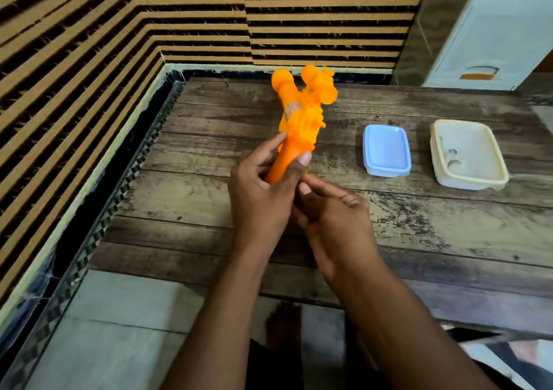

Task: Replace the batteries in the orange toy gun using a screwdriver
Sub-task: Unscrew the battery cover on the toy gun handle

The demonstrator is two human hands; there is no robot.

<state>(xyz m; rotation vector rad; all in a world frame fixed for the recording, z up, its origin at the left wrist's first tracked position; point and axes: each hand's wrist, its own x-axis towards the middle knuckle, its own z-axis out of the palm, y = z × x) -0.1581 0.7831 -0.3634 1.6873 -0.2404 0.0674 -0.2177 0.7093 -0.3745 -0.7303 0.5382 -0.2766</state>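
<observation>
one orange toy gun [302, 120], two hands [263, 198], two plastic containers [386, 150]

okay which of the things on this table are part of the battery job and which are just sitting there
In the job: orange toy gun, gripped by the left hand; right hand at its handle.

Just sitting there: blue container; cream container with small metal bits. No screwdriver plainly visible.

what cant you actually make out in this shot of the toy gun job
Head view, the only one:
- Bottom end of the orange toy gun grip, and any battery cover: hidden by the left hand.
- What the right hand pinches: only a yellowish tip shows, fingers cover the rest.
- Small metal bits in the cream container: too small to identify.
- Blue container contents: hidden by its lid.
</observation>
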